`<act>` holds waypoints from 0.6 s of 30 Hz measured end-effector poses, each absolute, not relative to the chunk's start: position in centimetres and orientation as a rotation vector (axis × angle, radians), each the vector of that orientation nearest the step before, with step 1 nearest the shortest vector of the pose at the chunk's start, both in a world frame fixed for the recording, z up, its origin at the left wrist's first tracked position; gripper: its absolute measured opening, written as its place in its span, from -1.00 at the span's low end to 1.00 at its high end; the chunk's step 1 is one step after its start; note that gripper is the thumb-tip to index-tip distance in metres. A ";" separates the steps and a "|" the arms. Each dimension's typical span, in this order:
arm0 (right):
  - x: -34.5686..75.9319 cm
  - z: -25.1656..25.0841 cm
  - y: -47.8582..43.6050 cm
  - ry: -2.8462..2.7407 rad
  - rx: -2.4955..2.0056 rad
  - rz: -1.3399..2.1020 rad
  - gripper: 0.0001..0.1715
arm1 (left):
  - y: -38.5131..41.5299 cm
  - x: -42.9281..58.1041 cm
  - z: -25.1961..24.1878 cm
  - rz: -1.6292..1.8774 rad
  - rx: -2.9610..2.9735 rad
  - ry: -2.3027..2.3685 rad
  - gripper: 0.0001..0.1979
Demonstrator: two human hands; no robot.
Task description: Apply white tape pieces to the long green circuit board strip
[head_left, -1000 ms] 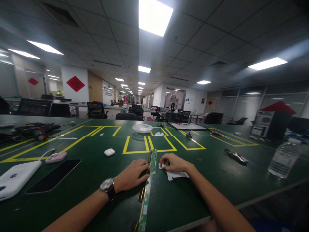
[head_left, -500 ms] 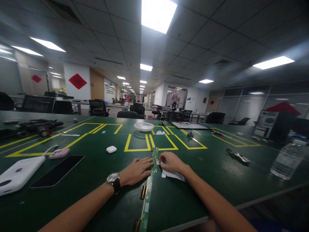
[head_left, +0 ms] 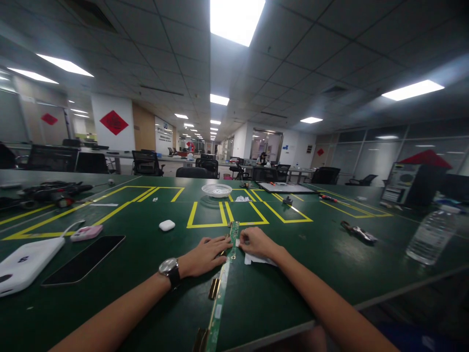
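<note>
A long, narrow green circuit board (head_left: 217,312) with gold-brown flex pieces (head_left: 214,288) along its left side runs from the table's front edge toward the middle. My left hand (head_left: 207,255), a watch on its wrist, lies with fingers stretched out flat, their tips on the board's left edge near its far end. Close by on the right, my right hand (head_left: 258,243) has thumb and fingers pinched at a small white piece (head_left: 238,242) against the board's right edge. Under that hand is a crumpled white sheet (head_left: 256,260), partly covered by it.
Left stand a phone (head_left: 84,260), a white power bank (head_left: 29,266), a pink case (head_left: 87,233) and a white earbud case (head_left: 167,225). A white plastic basket (head_left: 216,190) sits ahead. To the right are a metal tool (head_left: 358,231) and a water bottle (head_left: 432,234).
The view has shifted slightly. Both hands stay at nearly the same spot on the board, and the right hand keeps its pinch at the white piece.
</note>
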State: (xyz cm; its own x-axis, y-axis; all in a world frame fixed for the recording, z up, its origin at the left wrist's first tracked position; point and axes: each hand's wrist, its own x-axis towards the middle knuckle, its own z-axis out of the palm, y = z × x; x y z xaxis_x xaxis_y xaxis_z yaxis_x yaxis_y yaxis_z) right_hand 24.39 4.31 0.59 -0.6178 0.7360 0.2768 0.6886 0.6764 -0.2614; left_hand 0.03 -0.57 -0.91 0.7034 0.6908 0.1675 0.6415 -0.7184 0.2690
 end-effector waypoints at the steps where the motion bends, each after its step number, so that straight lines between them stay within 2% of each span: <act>1: 24.5 0.6 4.4 -2.539 -1.099 0.184 -0.91 | -0.5 0.0 -0.9 0.369 2.724 1.068 -0.53; 18: 25.0 -0.5 5.4 -2.516 -0.935 0.166 -0.93 | -0.9 0.0 -0.5 0.341 2.707 1.075 -0.53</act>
State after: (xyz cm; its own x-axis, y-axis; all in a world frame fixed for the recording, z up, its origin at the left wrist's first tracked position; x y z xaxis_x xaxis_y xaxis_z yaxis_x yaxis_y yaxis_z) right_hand 24.96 5.36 -0.47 -0.6697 0.6451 0.3680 0.5910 0.7630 -0.2618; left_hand -0.02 -0.94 -0.55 0.7073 0.6936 0.1366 0.6453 -0.7124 0.2758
